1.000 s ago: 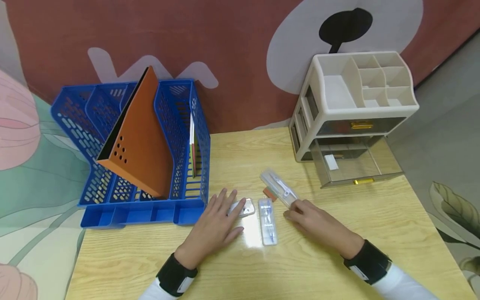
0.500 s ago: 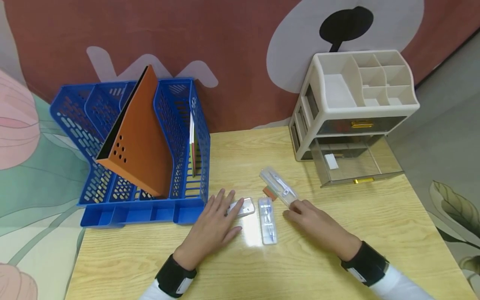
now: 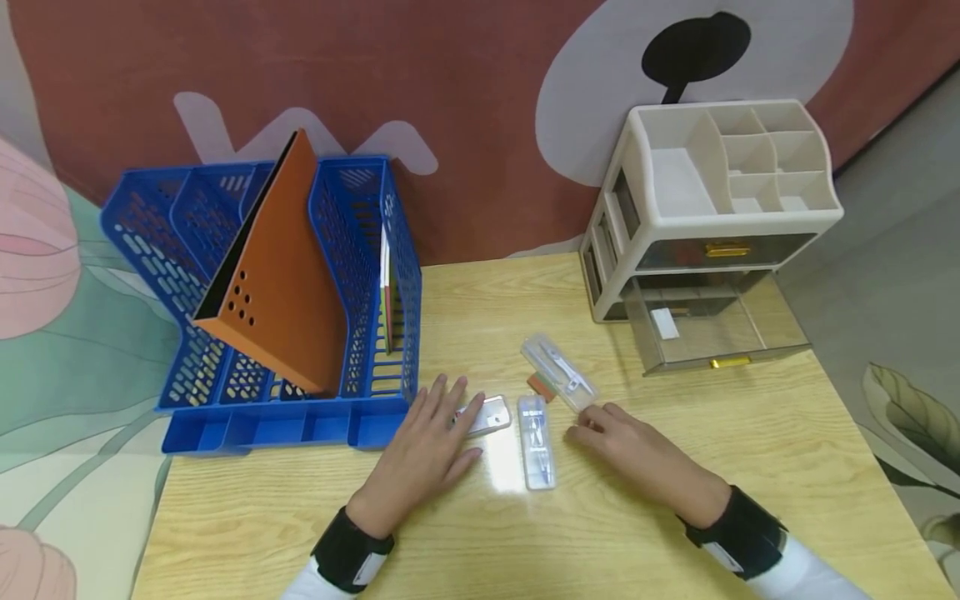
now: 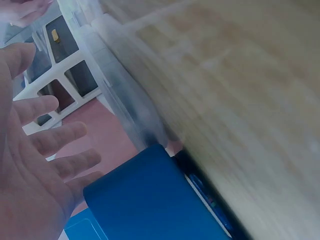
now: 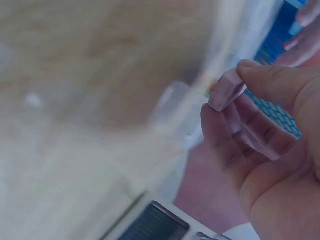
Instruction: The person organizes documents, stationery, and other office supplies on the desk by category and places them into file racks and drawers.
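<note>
My right hand [image 3: 637, 454] pinches a small pale block [image 5: 227, 91], eraser-like, between thumb and fingertips in the right wrist view. From the head view that block is mostly hidden. Just beyond those fingertips lies a clear case [image 3: 558, 371] with a compass inside, tilted on the table. An orange and green flat piece [image 3: 542, 387] is partly covered by it. Between the hands rests a second clear case [image 3: 536, 442] holding slim tools. My left hand [image 3: 423, 454], fingers straight and spread, lies over a pale case [image 3: 489, 417] with small dark marks; part of that is hidden.
A blue file rack [image 3: 367, 425] with an orange folder [image 3: 285, 283] and thin booklets [image 3: 387, 300] stands at the left. A white organizer [image 3: 637, 183] is at the back right. Its see-through drawer [image 3: 772, 337] is pulled out with a white block [image 3: 664, 323] inside.
The right fingertips have drawn slightly away from the end of the compass case, which stays put. My left hand has barely moved.
</note>
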### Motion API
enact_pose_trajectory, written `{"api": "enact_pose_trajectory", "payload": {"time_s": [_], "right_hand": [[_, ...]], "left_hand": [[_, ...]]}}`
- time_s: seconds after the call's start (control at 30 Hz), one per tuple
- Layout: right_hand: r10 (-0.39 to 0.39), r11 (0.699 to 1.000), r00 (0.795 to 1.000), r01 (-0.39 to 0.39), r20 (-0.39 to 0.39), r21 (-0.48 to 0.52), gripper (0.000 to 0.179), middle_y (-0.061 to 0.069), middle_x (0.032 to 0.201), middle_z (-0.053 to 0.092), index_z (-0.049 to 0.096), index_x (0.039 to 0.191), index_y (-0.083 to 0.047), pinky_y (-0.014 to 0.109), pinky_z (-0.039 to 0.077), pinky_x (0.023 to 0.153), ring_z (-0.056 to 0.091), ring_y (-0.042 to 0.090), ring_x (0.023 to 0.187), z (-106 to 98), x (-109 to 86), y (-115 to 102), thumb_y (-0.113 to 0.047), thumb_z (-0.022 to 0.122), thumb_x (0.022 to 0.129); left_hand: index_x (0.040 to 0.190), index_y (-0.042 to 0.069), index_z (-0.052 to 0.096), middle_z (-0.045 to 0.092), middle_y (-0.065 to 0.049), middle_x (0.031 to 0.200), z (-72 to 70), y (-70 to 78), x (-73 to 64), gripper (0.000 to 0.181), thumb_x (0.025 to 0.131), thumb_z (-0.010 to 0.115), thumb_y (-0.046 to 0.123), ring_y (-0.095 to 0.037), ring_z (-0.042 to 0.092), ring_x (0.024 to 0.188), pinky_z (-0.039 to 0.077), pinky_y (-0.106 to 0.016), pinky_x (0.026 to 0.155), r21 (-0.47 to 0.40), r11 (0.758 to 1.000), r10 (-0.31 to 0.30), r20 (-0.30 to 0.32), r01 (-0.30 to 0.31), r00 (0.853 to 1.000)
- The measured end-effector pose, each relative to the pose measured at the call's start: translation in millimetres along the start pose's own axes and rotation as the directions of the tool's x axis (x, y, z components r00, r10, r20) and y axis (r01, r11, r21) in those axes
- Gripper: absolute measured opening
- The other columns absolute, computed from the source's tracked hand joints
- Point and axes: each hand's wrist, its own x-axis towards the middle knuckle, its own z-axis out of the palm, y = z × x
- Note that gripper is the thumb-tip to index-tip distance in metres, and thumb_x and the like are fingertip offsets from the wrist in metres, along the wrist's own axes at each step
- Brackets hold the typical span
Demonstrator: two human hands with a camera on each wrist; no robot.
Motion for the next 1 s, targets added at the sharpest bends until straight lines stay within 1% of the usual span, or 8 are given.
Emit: {"api": "enact_pose_trajectory", "payload": {"time_s": [0.2, 0.27, 0.33, 0.43, 0.63, 0.73, 0.83, 1.0], "right_hand": [[-0.013, 1.0, 0.998, 0.014, -0.057, 0.024, 0.033, 0.003, 0.107, 0.066, 0.073, 0.115, -0.012, 0.03, 0.061, 0.074, 0.064, 0.016, 0.094, -21, 8.0, -7, -0.002, 0.078, 0.084], [-0.013, 0.999, 0.996, 0.016, -0.083, 0.038, 0.018, 0.004, 0.107, 0.066, 0.071, 0.118, -0.013, 0.032, 0.06, 0.072, 0.064, 0.017, 0.094, -28, 10.0, -8, -0.014, 0.066, 0.1], [-0.023, 0.999, 0.992, 0.028, -0.124, 0.041, 0.026, 0.006, 0.107, 0.066, 0.07, 0.12, -0.012, 0.033, 0.061, 0.071, 0.065, 0.02, 0.093, -33, 11.6, -9, -0.022, 0.048, 0.11], [-0.034, 0.998, 0.98, 0.043, -0.195, 0.041, 0.049, 0.009, 0.107, 0.067, 0.071, 0.119, -0.01, 0.035, 0.062, 0.07, 0.066, 0.022, 0.092, -42, 13.9, -8, -0.03, 0.026, 0.112], [-0.004, 0.999, 0.958, 0.014, -0.285, 0.033, 0.042, 0.012, 0.108, 0.068, 0.072, 0.121, -0.007, 0.036, 0.063, 0.072, 0.068, 0.023, 0.091, -65, 17.3, -5, -0.031, 0.039, 0.111], [-0.01, 1.0, 0.932, 0.015, -0.363, 0.009, 0.042, 0.013, 0.108, 0.069, 0.073, 0.119, -0.006, 0.035, 0.062, 0.069, 0.069, 0.025, 0.089, -76, 19.6, -3, -0.032, 0.041, 0.112], [-0.019, 1.0, 0.894, 0.016, -0.448, -0.011, 0.042, 0.015, 0.106, 0.069, 0.074, 0.115, -0.003, 0.035, 0.06, 0.067, 0.069, 0.026, 0.088, -85, 21.7, -1, -0.031, 0.043, 0.112], [0.041, 0.996, 0.864, -0.076, -0.502, -0.049, 0.045, 0.02, 0.105, 0.069, 0.074, 0.114, 0.002, 0.034, 0.058, 0.07, 0.068, 0.029, 0.09, -101, 20.1, 6, -0.033, 0.046, 0.111]], "left_hand": [[0.159, 0.017, 0.04, 0.039, -0.018, 0.164, -2.0, -1.6, 2.9, 0.069, 0.101, 0.059, 0.05, -0.044, 0.035, 0.152, 0.037, -0.059, 0.12, -0.004, 1.0, -0.019, 0.001, 0.019, 1.0], [0.159, 0.016, 0.041, 0.039, -0.018, 0.164, -2.6, -1.8, 4.5, 0.069, 0.101, 0.059, 0.049, -0.044, 0.035, 0.152, 0.037, -0.059, 0.12, -0.018, 0.999, -0.027, -0.011, 0.026, 1.0], [0.159, 0.016, 0.041, 0.039, -0.018, 0.164, -3.1, -1.7, 6.2, 0.069, 0.101, 0.059, 0.049, -0.044, 0.034, 0.152, 0.037, -0.059, 0.12, -0.032, 0.999, -0.032, -0.021, 0.031, 0.999], [0.159, 0.015, 0.042, 0.04, -0.018, 0.163, -3.5, -1.0, 9.3, 0.068, 0.102, 0.059, 0.049, -0.045, 0.034, 0.152, 0.037, -0.059, 0.12, -0.045, 0.998, -0.034, -0.032, 0.032, 0.999], [0.158, 0.016, 0.043, 0.04, -0.017, 0.164, -4.5, 2.8, 16.5, 0.066, 0.102, 0.058, 0.049, -0.043, 0.034, 0.152, 0.035, -0.058, 0.121, -0.069, 0.997, -0.044, -0.024, 0.042, 0.999], [0.159, 0.017, 0.042, 0.039, -0.016, 0.165, -3.5, 6.1, 19.9, 0.066, 0.103, 0.055, 0.05, -0.043, 0.033, 0.153, 0.034, -0.058, 0.122, -0.082, 0.996, -0.045, -0.011, 0.044, 0.999], [0.159, 0.018, 0.042, 0.038, -0.016, 0.165, -2.1, 9.1, 22.8, 0.066, 0.103, 0.055, 0.051, -0.042, 0.032, 0.153, 0.034, -0.058, 0.122, -0.088, 0.995, -0.035, -0.005, 0.034, 0.999], [0.159, 0.018, 0.042, 0.039, -0.016, 0.165, -2.3, 12.4, 26.4, 0.067, 0.102, 0.056, 0.052, -0.042, 0.033, 0.153, 0.034, -0.058, 0.122, -0.073, 0.997, -0.011, -0.007, 0.01, 1.0]]}}
